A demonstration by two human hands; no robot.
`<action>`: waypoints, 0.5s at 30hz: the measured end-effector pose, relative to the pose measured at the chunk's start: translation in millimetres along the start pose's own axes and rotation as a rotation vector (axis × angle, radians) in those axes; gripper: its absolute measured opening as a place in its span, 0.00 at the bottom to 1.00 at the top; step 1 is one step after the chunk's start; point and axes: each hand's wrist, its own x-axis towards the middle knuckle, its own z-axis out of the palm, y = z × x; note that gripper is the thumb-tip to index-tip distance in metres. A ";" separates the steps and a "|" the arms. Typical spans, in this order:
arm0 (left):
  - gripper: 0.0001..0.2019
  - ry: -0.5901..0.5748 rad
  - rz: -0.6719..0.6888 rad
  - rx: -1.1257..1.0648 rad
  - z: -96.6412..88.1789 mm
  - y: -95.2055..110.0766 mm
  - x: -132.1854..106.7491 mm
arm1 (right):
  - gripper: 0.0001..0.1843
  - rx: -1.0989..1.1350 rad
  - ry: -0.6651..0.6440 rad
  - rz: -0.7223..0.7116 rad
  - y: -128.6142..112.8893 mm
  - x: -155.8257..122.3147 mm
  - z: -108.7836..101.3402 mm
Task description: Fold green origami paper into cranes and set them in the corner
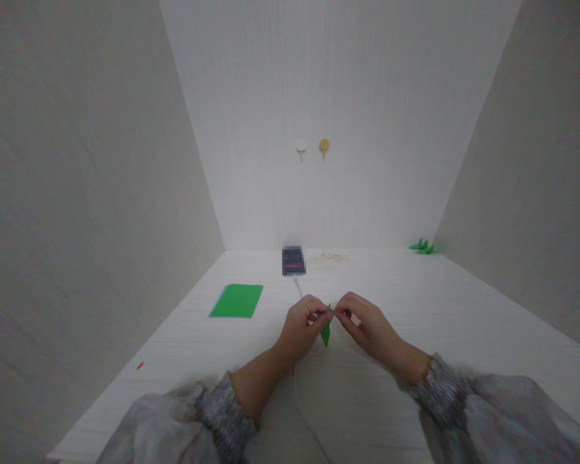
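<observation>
1. Head view, hands: a small green piece point(325, 336), seemingly folded paper, is held above the white table point(391, 412), between the two hands and in front of the body. It is pinched near its upper end between thumb and fingers of the left hand point(303, 327), and its pointed lower end is left hanging below them. The thumb and forefinger of the right hand point(368, 324) are pressed together at the piece's upper edge, and a bit of it seems to be gripped there; exactly how much is hidden by the fingertips.

2. Head view, step: fine shaping of the upper end is judged to be in hand. For the next move, a steady hold by the left hand and a small, precise pinch by the right are called for, since thin paper is easily creased or torn.

3. Head view, surroundings: green sheets point(238, 301) are laid flat to the left, and a red scrap point(140, 365) is seen nearer the left edge. Small green pointed shapes point(423, 247) are grouped in the far right corner. A pale cable point(296, 394) is passed beneath the left arm.
</observation>
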 end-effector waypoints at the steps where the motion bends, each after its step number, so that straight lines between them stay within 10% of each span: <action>1: 0.05 0.000 -0.001 0.000 -0.1 0.1 -0.1 | 0.04 0.018 0.005 0.008 -0.5 0.1 0.0; 15: 0.06 0.017 -0.045 -0.034 1.6 -3.7 -0.6 | 0.05 0.194 0.026 0.159 -5.4 0.7 2.6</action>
